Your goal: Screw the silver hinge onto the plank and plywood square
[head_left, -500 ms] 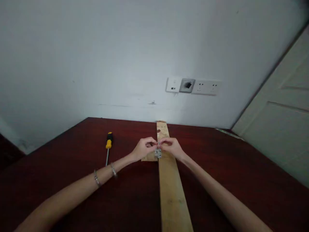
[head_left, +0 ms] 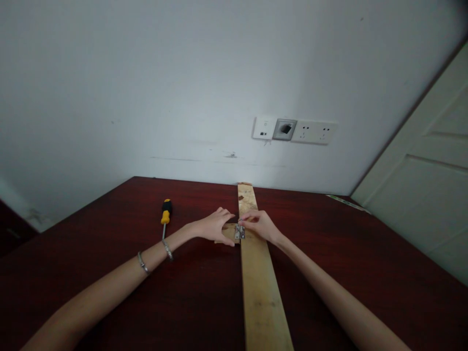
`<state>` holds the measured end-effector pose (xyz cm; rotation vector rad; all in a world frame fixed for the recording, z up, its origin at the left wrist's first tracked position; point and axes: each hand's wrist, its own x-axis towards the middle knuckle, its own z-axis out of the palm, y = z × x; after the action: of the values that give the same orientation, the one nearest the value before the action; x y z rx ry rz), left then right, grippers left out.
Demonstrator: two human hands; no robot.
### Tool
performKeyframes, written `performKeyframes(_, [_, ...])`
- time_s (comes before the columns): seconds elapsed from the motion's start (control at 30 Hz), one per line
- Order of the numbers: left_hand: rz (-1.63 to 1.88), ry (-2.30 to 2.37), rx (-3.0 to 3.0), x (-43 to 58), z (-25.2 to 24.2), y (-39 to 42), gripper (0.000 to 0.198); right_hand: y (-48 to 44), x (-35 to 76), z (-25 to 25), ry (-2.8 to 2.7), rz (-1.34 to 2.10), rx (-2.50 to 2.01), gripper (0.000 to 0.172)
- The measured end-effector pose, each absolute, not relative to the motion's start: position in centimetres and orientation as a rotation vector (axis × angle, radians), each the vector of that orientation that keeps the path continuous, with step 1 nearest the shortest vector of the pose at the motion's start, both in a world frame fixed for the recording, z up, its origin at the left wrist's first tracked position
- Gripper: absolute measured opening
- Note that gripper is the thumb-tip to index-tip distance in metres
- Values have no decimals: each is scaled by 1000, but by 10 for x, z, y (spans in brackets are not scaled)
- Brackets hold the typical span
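A small silvery metal hinge (head_left: 239,232) lies across the joint between a long pale wooden board (head_left: 261,287) and a short wooden piece (head_left: 229,233) at its left side. My left hand (head_left: 214,225) is open around the short piece, thumb at its near edge and fingers beyond its far edge. With thumb and fingers pinched together, my right hand (head_left: 260,224) rests over the board at the hinge's upper end. Whatever sits between those fingertips is too small to make out.
A yellow and black screwdriver (head_left: 166,212) lies left on the dark red table (head_left: 183,302), its shaft tip hidden by my left forearm. Behind the table rises a white wall (head_left: 183,87) with sockets (head_left: 310,131). A pale panelled door (head_left: 431,180) stands at the right.
My left hand has let go of its pinch by the hinge, moved slightly left and spread around the short piece. My right hand stays pinched at the hinge's upper end.
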<state>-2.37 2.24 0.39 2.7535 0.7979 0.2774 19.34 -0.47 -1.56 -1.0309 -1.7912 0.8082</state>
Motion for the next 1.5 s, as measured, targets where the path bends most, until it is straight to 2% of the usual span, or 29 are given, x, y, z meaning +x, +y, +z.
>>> performKeyframes(0.2, [204,778,2880,-17,-6,19,85,-10,189,-18,-1875,841,-974,12])
performKeyframes(0.43, [205,799,2904,-20,-5,22,69,-9,191,-24,-1928,865,-975,13])
performKeyframes(0.57, [207,787,2903,-21,-6,23,67,-8,191,-26,-1928,862,-969,13])
performKeyframes(1.5, [255,776,2898,-21,-3,22,66,-10,191,-29,-2031,751,-927,7])
